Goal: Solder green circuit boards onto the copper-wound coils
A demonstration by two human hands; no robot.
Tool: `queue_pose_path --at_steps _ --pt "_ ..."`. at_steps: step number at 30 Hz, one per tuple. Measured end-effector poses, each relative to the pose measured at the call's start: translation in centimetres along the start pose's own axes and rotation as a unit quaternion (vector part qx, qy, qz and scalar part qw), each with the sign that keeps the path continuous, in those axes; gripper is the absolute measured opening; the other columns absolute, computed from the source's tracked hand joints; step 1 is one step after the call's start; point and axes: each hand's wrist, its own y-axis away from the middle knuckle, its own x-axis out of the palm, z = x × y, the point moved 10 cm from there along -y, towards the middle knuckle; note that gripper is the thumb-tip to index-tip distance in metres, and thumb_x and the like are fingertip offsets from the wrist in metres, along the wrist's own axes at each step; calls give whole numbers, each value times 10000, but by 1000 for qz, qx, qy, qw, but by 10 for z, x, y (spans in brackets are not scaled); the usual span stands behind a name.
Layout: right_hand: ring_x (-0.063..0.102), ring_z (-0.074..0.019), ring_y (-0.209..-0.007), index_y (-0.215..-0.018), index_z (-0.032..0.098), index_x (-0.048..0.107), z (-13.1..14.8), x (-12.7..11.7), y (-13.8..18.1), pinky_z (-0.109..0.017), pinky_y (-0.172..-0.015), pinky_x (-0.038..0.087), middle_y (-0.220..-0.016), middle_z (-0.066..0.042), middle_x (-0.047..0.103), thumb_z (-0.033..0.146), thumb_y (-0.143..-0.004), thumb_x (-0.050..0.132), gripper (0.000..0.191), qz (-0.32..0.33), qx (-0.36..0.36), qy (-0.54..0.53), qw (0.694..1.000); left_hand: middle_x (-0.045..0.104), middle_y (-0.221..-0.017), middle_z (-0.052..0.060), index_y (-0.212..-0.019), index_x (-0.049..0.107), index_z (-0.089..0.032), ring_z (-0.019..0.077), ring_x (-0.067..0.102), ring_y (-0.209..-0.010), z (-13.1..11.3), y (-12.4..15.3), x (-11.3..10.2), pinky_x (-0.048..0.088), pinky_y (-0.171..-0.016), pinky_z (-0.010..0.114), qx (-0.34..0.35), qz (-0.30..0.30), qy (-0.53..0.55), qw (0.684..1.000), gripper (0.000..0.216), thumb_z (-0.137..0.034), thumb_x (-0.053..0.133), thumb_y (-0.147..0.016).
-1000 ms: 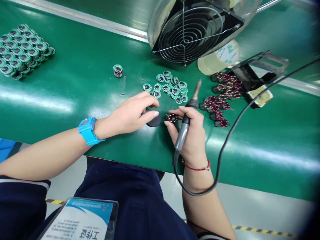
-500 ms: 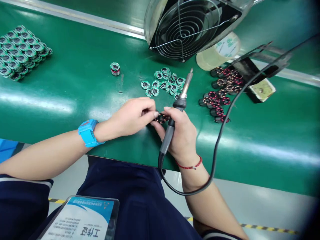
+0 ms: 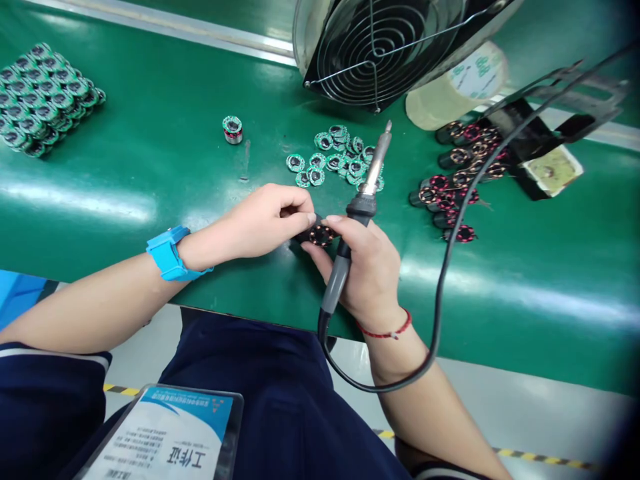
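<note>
My left hand point(image 3: 260, 223) is curled, its fingertips pinching a small black part with a copper coil point(image 3: 320, 235) just above the green table point(image 3: 150, 187). My right hand point(image 3: 367, 270) touches the same coil part with its fingertips while it grips a soldering iron point(image 3: 357, 213), whose tip points up and away toward a heap of small round green circuit boards point(image 3: 337, 160). The iron's black cable point(image 3: 450, 253) loops off to the right. A blue wrist strap point(image 3: 167, 253) sits on my left wrist.
A wire-guarded fan point(image 3: 385, 40) stands at the back, with a tape roll point(image 3: 460, 83) beside it. Several black coil parts point(image 3: 455, 187) lie to the right, near a black iron stand with sponge point(image 3: 550, 167). Stacked green boards point(image 3: 43, 97) and one lone piece point(image 3: 233, 129) lie left.
My hands have come together: the right brought the coil part over to the left fingers, which left the black disc. The soldering iron tip has swung more upright.
</note>
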Motion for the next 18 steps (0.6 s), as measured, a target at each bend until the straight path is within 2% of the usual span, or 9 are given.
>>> queue_pose_path --at_steps 3,8,11,14,16,18 --pt "643 -207 -778 -1294 329 480 -5 -1 1 -340 -671 513 -933 -5 685 393 -884 684 463 -13 28 -23 999 518 -596 -28 -640 585 -148 83 441 -584 2 -1 -5 337 -554 244 -28 -6 31 999 178 -168 557 -814" --pt "673 -205 -867 -1337 329 427 -12 0 3 -350 -756 545 -1074 -16 691 328 -882 695 528 -49 51 -64 995 575 -649 -16 -655 567 -156 81 469 -574 14 -3 -38 373 -569 239 -58 -129 70 987 153 -135 538 -804" --pt "678 -217 -901 -1276 302 473 -13 12 1 -367 -775 549 -1066 -24 704 350 -877 702 463 -24 47 -81 995 586 -700 3 -699 576 -164 108 501 -624 19 -6 -55 419 -635 269 -37 -183 -24 982 145 -162 537 -839" --pt "664 -239 -917 -1183 290 536 -18 20 -2 -394 -776 531 -997 -24 718 386 -882 688 350 -1 54 -75 996 637 -909 68 -882 658 -154 169 568 -791 18 -11 -59 479 -779 339 -3 -199 -158 967 115 -180 548 -863" --pt "658 -250 -943 -1178 283 545 -22 22 -2 -405 -792 528 -1004 -30 723 392 -874 697 357 6 63 -83 995 629 -1106 122 -1091 673 -146 233 579 -975 17 -16 -56 479 -905 400 17 -192 -239 952 254 -184 554 -870" --pt "658 -248 -945 -1214 272 533 -25 22 -2 -404 -807 533 -1027 -35 726 376 -858 719 415 15 69 -104 992 595 -1242 146 -1273 622 -148 292 537 -1128 18 -21 -50 438 -1005 461 25 -177 -302 937 404 -187 554 -877"
